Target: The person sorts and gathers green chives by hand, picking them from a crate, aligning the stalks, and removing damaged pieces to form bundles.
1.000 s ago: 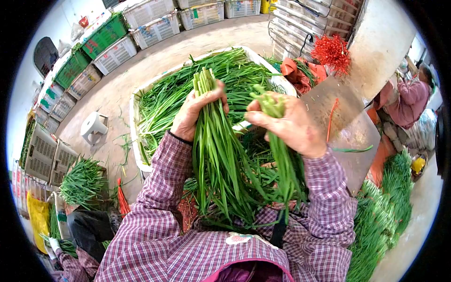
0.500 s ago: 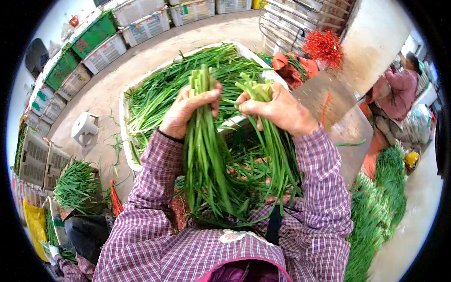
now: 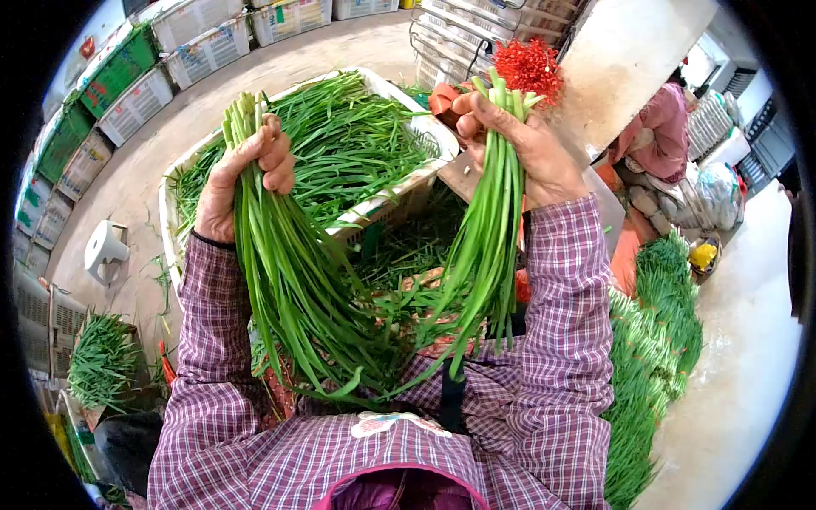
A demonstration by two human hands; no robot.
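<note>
My left hand (image 3: 246, 174) is closed around the stem end of a thick bunch of garlic chives (image 3: 285, 272). Its long leaves hang down toward my lap. On the other side, my right hand (image 3: 540, 153) grips a thinner bunch of garlic chives (image 3: 493, 225), pale cut ends up beside the thumb. The two bunches are held apart at the top, while their leaf tips come near each other over my apron. Behind my hands, a white plastic crate (image 3: 387, 201) holds a heap of loose garlic chives (image 3: 348, 140).
Bundled chives (image 3: 650, 374) lie in a long pile at right. Red ties (image 3: 529, 70) sit beyond my right hand, near stacked crates. Another person (image 3: 661, 136) sits at upper right. A white stool (image 3: 106, 252) stands at left, with green crates (image 3: 119, 72) along the wall.
My hands have moved apart, the left one leftward and the right one slightly up. Both bunches stay gripped and now spread wider. The view has shifted a little to the right.
</note>
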